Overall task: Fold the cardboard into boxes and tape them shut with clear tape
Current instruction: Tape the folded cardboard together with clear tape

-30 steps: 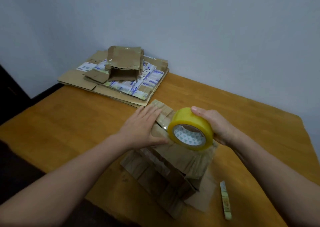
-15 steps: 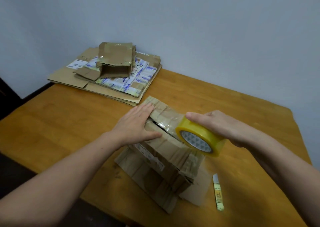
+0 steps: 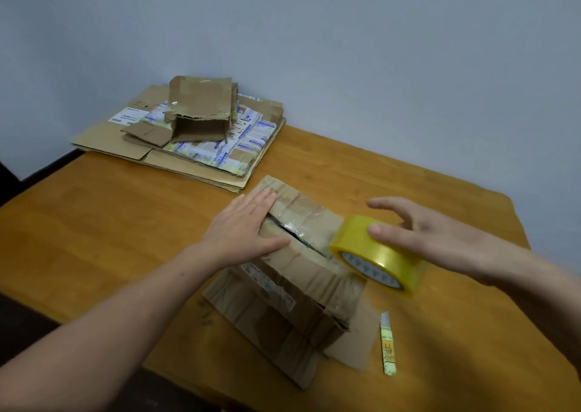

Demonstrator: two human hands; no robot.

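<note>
So the cardboard box (image 3: 301, 273) is sitting near the front middle of the wooden table (image 3: 94, 229), pretty beat-up and wrinkly, with old tape all over its top. The top flaps are folded down but there's a dark gap between them, they don't quite meet. One loose flap sticks out flat on the table at the box's near right corner.

Left hand (image 3: 245, 226) is flat on top of the box, fingers straight and together, palm pressing down the flaps on the left side of that gap. Thumb points along the near flap.

Right hand (image 3: 440, 238) is over at the right end of the box with the roll of tape (image 3: 377, 256) - yellowish, clear, tilted so the cardboard core faces the camera. The thumb (image 3: 379, 232) sits on the roll's outer face, and the forefinger is stretched straight out above and past it, not touching. The rest of the fingers are behind the roll, so honestly I can't tell whether that hand really has a grip on it or is just resting there. The roll is right against the box's right edge.

Other stuff: a small cutter (image 3: 387, 342) lying on the table just right of the loose flap, and at the far left corner a stack of flattened cardboard (image 3: 132, 150) with a small open box (image 3: 201, 109) on top - well apart from the hands.
</note>
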